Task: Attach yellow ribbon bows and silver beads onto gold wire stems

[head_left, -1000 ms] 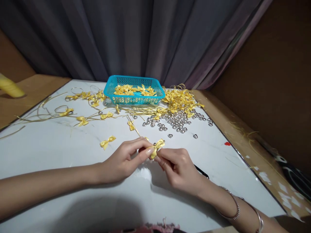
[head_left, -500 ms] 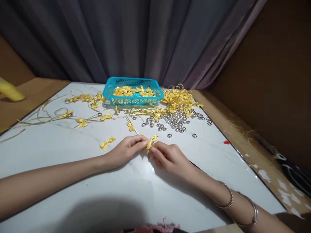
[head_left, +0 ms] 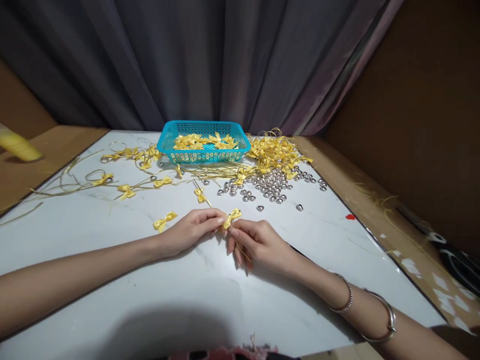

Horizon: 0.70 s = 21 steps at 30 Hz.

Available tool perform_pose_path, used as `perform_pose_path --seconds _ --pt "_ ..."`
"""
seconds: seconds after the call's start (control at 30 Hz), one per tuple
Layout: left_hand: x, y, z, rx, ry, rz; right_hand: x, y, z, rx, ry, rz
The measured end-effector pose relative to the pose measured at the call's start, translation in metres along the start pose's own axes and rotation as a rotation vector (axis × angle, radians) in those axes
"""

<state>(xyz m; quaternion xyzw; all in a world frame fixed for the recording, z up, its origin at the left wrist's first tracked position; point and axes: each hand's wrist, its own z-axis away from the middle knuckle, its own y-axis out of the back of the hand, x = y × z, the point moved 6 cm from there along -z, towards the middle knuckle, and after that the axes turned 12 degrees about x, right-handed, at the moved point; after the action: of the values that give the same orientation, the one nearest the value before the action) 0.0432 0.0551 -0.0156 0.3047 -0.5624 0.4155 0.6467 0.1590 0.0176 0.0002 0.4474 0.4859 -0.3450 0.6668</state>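
Between my hands is a yellow satin bow [head_left: 232, 217], held just above the white tabletop [head_left: 180, 285]. My left hand [head_left: 195, 229] pinches the bow's left side with thumb and index finger. My right hand [head_left: 258, 242] has thumb and index finger closed at the bow's lower edge, where a thin gold cord runs down past the curled fingers. What sits behind the bow is hidden by the fingertips. A loose yellow bow [head_left: 165, 221] lies left of my left hand, and another bow on gold cord [head_left: 200, 195] lies just beyond it.
A turquoise basket [head_left: 204, 156] holding yellow bows stands at the back. Right of it are a heap of corded bows [head_left: 275, 150] and many silver beads [head_left: 273, 185]. Gold cords [head_left: 217, 171] lie in front of the basket. Black-handled scissors [head_left: 450, 257] rest at the right edge.
The bow has shifted slightly left and tilted a little between my fingers. My right hand's lower fingers have spread downward, and the thin cord now shows by them. The view has shifted slightly.
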Motion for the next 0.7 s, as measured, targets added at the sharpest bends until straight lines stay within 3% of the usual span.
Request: perform_pose_path --seconds 0.4,0.7 --pt "0.0012 -0.0007 -0.0014 -0.014 0.008 0.069 0.0046 -0.0001 0.0008 0.006 -0.018 -0.027" --pt "0.0069 -0.0004 0.0009 -0.018 -0.078 -0.118 -0.0036 0.0049 0.0017 0.036 0.010 0.082"
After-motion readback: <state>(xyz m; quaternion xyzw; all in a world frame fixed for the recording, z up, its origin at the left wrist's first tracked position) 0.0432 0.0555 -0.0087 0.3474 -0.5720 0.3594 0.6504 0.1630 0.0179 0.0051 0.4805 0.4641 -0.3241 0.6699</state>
